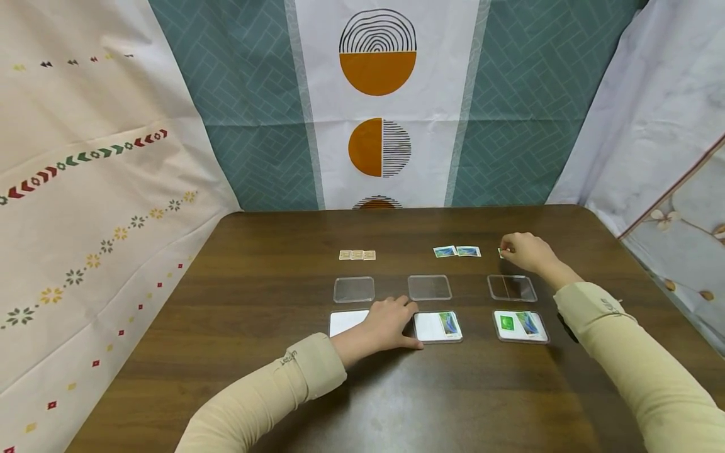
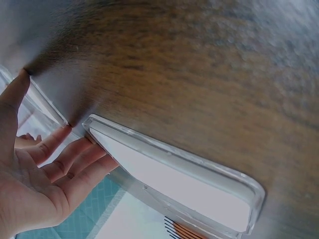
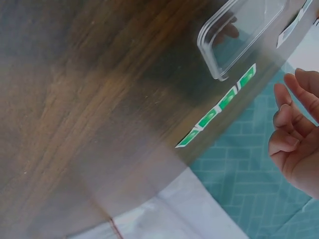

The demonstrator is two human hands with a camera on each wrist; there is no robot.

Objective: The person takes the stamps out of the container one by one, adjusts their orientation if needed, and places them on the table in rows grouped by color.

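Observation:
My left hand spans the gap between two clear cases, fingers spread. Its thumb and index fingertips are at the left edge of the middle case, whose white card bears a blue-green stamp. Its other fingers overlap the left case, which holds a blank white card. My right hand hovers at the back right, fingers loosely bent, with nothing visible between them. Near it lies a row of small green stamps, mostly hidden by that hand in the head view.
Three clear lids, left, middle and right, lie behind the cases. The right case shows a green and a blue-green stamp. Farther back are small tan stamps and two blue-green stamps.

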